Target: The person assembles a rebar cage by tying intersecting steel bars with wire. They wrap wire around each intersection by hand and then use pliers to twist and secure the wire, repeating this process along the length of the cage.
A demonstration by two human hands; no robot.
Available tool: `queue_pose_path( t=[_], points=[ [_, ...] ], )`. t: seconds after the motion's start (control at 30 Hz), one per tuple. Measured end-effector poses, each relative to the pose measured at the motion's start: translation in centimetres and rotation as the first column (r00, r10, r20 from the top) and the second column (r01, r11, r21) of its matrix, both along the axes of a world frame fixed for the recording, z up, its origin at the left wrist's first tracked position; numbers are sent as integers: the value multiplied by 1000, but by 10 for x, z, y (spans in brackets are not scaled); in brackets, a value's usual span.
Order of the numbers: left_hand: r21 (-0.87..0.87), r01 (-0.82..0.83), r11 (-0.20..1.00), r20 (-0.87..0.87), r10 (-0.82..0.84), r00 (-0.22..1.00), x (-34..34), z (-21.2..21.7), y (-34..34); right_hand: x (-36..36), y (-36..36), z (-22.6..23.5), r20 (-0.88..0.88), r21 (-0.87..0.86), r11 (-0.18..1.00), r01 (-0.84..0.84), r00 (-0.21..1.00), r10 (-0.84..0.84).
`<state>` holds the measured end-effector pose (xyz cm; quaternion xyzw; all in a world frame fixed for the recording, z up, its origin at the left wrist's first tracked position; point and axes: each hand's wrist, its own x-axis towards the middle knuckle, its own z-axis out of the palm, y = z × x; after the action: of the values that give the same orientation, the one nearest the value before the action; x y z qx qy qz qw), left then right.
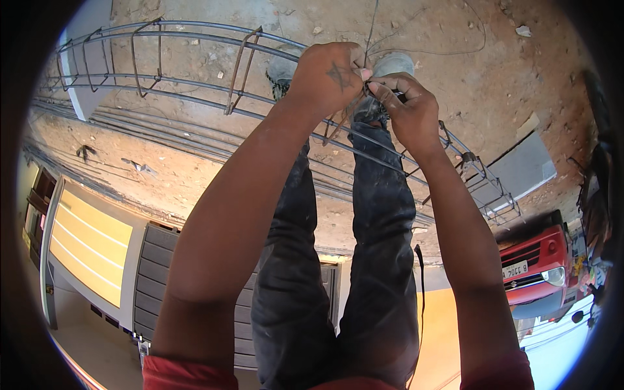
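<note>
A long rebar cage of grey steel bars with squarish stirrups runs from the upper left to the lower right, passing across my shins. Over its middle my left hand is closed, its thumb and fingertips pinching a thin binding wire that rises from them. Close against it, my right hand pinches with thumb and forefinger at the same wire, beside a bar. The exact spot between the fingertips is partly hidden by the fingers.
Loose straight bars lie alongside the cage on the dirt ground. Grey boards are near both cage ends. My feet stand beside the cage. A red car is at the right, and a building with a grey slatted gate at the left.
</note>
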<state>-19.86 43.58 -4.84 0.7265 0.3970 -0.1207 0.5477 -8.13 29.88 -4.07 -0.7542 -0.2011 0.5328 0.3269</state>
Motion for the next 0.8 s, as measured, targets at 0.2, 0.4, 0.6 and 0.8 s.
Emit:
queue_pose_path(
  t=[0.2,0.4,0.6,0.8],
  points=[
    [-9,-23,1000,64,23,998,-2,-3,1,30,31,8,81,-205,862,-463,870,486],
    [-10,27,1000,-84,-28,996,3,1,-1,54,57,24,-84,-246,626,-740,660,747],
    [10,40,999,-146,-38,988,15,2,0,44,49,28,-64,-195,660,-725,681,730],
    [-105,149,983,-190,-167,967,24,-12,16,38,35,21,129,-63,682,-729,672,729]
  ],
)
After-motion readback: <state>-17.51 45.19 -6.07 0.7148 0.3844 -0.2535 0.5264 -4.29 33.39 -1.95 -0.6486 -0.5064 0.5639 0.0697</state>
